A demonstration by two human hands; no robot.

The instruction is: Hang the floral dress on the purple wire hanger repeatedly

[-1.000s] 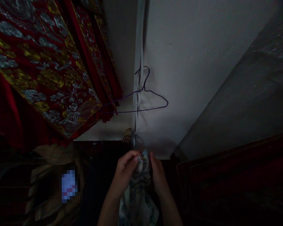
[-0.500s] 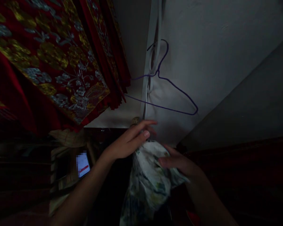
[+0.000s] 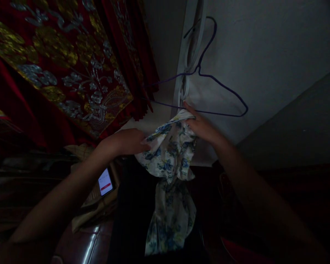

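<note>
A white garment (image 3: 167,157) with blue and yellow flowers hangs between my two hands, its lower part drooping over something dark. My left hand (image 3: 132,141) grips the upper left edge of the cloth, its fingertips partly hidden. At the upper right edge, my right hand (image 3: 199,123) pinches the fabric, with one finger pointing up. Just above the right hand, a purple wire hanger (image 3: 222,84) hangs by white strips (image 3: 183,84) against the wall; nothing is on the hanger.
A red cloth (image 3: 71,73) with gold and silver sequin flowers hangs at the upper left. Below it, a lit phone (image 3: 105,182) lies on a light brown stand. A pale wall (image 3: 264,55) fills the upper right. Shiny floor tiles (image 3: 79,244) show at the lower left.
My hands have moved apart, and the garment is now raised and spread between them. The left hand, earlier with loose fingers above the cloth, now holds its edge. The hanger appears higher and further right.
</note>
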